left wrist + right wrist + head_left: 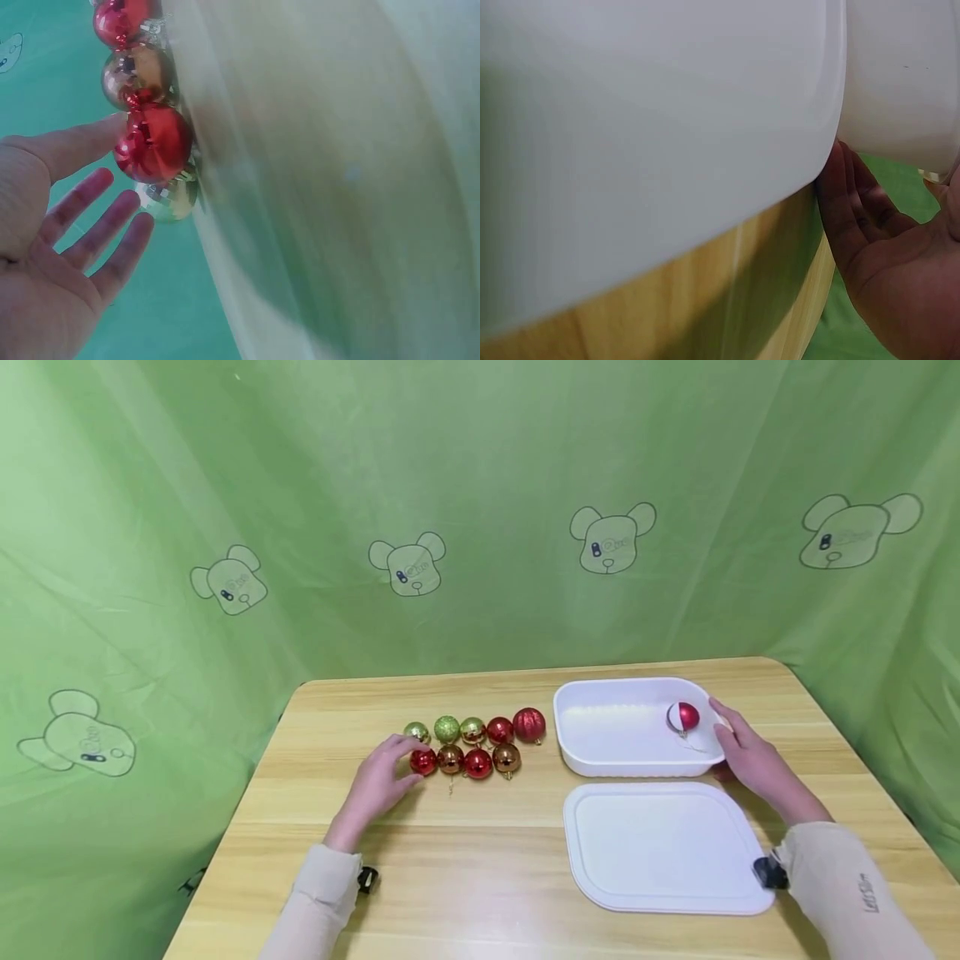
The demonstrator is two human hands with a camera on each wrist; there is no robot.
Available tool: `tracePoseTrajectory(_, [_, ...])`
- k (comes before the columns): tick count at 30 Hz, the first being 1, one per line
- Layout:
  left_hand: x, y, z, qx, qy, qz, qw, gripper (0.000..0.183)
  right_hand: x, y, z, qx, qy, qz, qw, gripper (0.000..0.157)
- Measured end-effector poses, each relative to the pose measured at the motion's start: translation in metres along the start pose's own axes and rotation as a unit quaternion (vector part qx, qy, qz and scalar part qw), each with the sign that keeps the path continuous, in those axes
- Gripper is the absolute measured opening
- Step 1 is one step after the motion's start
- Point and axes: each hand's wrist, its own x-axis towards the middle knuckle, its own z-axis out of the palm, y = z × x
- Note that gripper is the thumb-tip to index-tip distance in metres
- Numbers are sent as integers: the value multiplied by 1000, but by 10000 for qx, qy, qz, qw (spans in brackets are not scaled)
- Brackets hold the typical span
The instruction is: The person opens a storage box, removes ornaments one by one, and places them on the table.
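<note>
My left hand [380, 781] is at the left end of two rows of shiny Christmas baubles, its fingers spread around a red bauble [155, 142]. One digit appears to touch that bauble in the left wrist view; the other fingers are apart from it. A gold-green bauble [169, 196] shows just beyond. At the right end of a white plastic box [600, 768], my right hand [756, 764] holds the wall and rim. Its fingers [844, 199] are partly hidden against the box in the right wrist view. Inside the box lies a red and white bauble [684, 717].
A white lid [663, 852] lies flat in front of the box. The rows also hold a green glitter bauble [447, 729], brown baubles [507, 757] and a larger dark red bauble [529, 725]. A green curtain [495, 627] hangs behind the wooden table [465, 877].
</note>
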Motion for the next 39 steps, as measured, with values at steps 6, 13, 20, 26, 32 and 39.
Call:
tracePoseTrajectory(6, [3, 8, -2, 17, 57, 157, 9999, 48, 0, 0, 0, 20, -15, 15, 10000, 62])
tracePoseTrajectory(13, [13, 23, 1, -255, 95, 372, 9989, 48, -1, -1, 0, 26, -12, 0, 10000, 62])
tracePoseTrajectory(20, [32, 52, 10, -216, -71, 756, 9969, 45, 0, 0, 0, 31, -11, -1, 10000, 62])
tracePoseTrajectory(26, [48, 81, 24, -7, -299, 1233, 9919, 39, 2, 1, 1, 11, -28, 53, 10000, 62])
tracePoseTrajectory(32, [64, 105, 38, 348, -495, 1602, 9852, 40, 2, 0, 2, 59, -50, 44, 10000, 61])
tracePoseTrajectory(39, [88, 141, 63, 181, -726, 1829, 9803, 41, 1, 2, 1, 18, -25, 64, 10000, 61])
